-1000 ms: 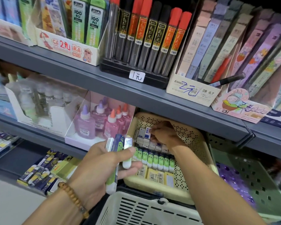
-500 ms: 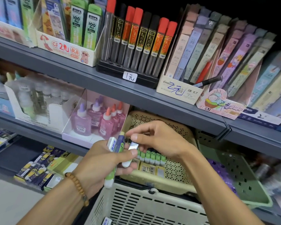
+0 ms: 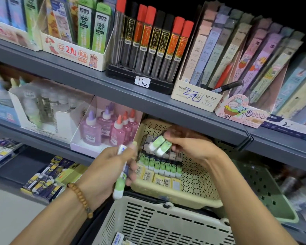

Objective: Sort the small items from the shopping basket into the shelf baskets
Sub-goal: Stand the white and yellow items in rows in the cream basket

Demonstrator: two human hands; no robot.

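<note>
Erasers, right grip: two small green-and-white erasers [image 3: 160, 145] pinched between thumb and curled fingers of the right hand [image 3: 189, 145], held tilted just above the cream shelf basket [image 3: 198, 181].
Left grip: the left hand [image 3: 106, 167] is closed around a few long green, white and blue items [image 3: 120, 181], which stand roughly upright just left of the cream shelf basket; a beaded bracelet [image 3: 79, 198] circles that wrist.
Cream shelf basket: perforated walls; inside, a row of green-capped erasers [image 3: 159, 165] stands side by side, with yellow packets [image 3: 159, 179] in front of it and darker small items behind, partly hidden by the right hand.
Shopping basket: a white slatted shopping basket [image 3: 159, 225] sits just below and in front of the cream shelf basket, with a small blue-and-white packet [image 3: 117, 238] visible inside.
Green shelf basket: a green basket [image 3: 261, 190] stands immediately right of the cream one.
Glue bottles: pink and purple bottles [image 3: 109, 128] in a box to its left.
Upper shelf: lead tubes with red and black caps [image 3: 154, 43] stand above it.
</note>
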